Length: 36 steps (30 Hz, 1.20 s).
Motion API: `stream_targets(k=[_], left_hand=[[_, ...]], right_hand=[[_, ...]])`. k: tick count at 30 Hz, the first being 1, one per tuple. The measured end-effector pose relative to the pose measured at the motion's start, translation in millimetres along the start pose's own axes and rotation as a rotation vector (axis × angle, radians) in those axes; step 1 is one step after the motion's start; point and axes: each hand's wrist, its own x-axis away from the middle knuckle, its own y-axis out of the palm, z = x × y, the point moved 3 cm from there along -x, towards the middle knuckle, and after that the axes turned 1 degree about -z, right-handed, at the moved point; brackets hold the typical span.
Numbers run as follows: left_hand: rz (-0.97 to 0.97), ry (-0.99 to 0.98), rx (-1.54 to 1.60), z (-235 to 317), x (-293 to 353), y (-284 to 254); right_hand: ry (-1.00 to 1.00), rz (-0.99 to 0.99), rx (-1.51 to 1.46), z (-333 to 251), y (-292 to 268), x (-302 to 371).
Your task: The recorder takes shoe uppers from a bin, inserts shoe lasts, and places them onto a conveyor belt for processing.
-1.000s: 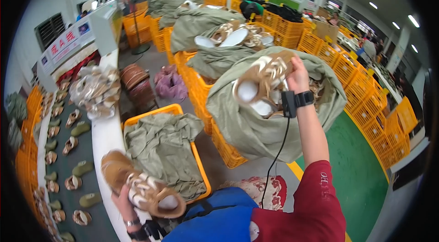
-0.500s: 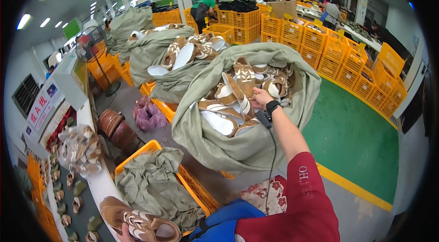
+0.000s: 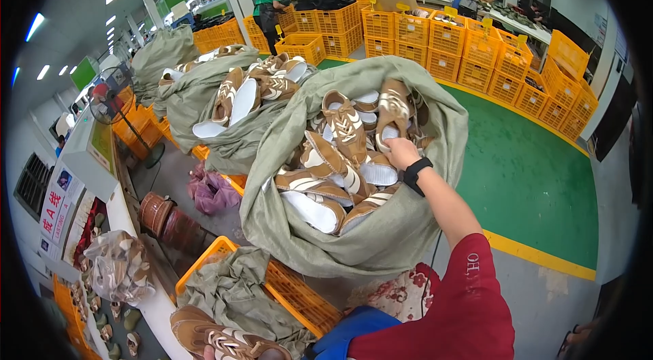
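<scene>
A brown sneaker with cream stripes [image 3: 394,107] stands toe-up at the right side of a large grey-green sack [image 3: 445,122]. My right hand [image 3: 403,154], with a black band on the wrist, is closed on its heel end, by the pale insole. Around it in the sack lie several matching sneakers [image 3: 345,127] with white soles, heaped at different angles. At the lower left, my left hand [image 3: 208,353] holds another brown sneaker [image 3: 221,338] from below; most of that hand is hidden by the shoe and the picture's edge.
Beside the left sneaker sits an orange crate [image 3: 299,295] with a crumpled sack cloth [image 3: 228,292]. A clear bag of shoes [image 3: 121,266] rests by a conveyor at far left. More filled sacks [image 3: 197,105] stand beyond. Stacked orange crates [image 3: 449,40] line the green floor; people work behind.
My right hand has gripped a sneaker in the sack and tilted it up toward the right side. The left hand still holds its sneaker. The whole view has shifted slightly.
</scene>
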Motion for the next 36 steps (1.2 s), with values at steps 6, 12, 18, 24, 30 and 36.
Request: stream_targets(k=[6,12,18,24,30,36], left_hand=[[-0.035,-0.032,-0.051,-8,-16,-5],[-0.111,0.016,0.027,-1,-22,8],[-0.056,0.000,-0.003,21,-16,26],[-0.071,0.106,0.019,31,-11,32],[0.104,0.159,0.295,5,25,-35],[0.593,0.001,0.339,-59,131,-149]], right_hand=[[-0.318,0.024,0.157,-16,-32,10],[-0.472,0.099,-0.082,-45,-60,31],[-0.553,0.179,-0.381,-71,-96,49],[-0.195,-0.160,-1.552,-110,-82,89],[-0.129,-0.804,-2.233,-230,-12,169],[-0.951,-1.177,-1.006,-376,36,311]])
